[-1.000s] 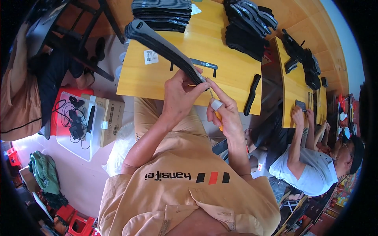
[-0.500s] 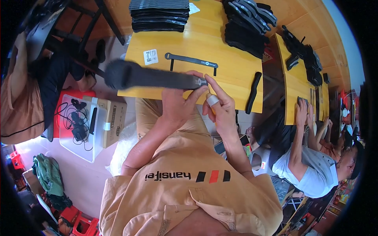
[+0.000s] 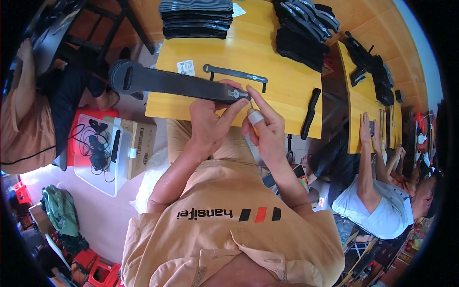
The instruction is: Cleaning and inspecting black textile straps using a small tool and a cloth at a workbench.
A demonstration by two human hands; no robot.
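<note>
My left hand (image 3: 209, 122) is closed around one end of a stack of black straps (image 3: 172, 85). The stack reaches out to the left, and its rounded far end has an oval slot. A small pale print marks the end near my fingers. In my right hand (image 3: 270, 125) is a thin-tipped tool with a yellow handle (image 3: 256, 128), mostly covered by the fingers. Its slim metal tip is close to the held end of the straps; whether it touches them I cannot tell. A pale band shows at the same hand, on a finger or the handle.
On the yellow table (image 3: 282, 107) lie a single grey strap (image 3: 234, 73), a white label (image 3: 185, 67) and a black strip (image 3: 311, 114). Strap stacks (image 3: 196, 21) and a black pile (image 3: 301, 48) stand at the back. A co-worker (image 3: 377, 205) sits to the right.
The strap stack has swung slightly left and turned, so its slotted end now shows clearly instead of blurred. Both hands stay close together at its other end.
</note>
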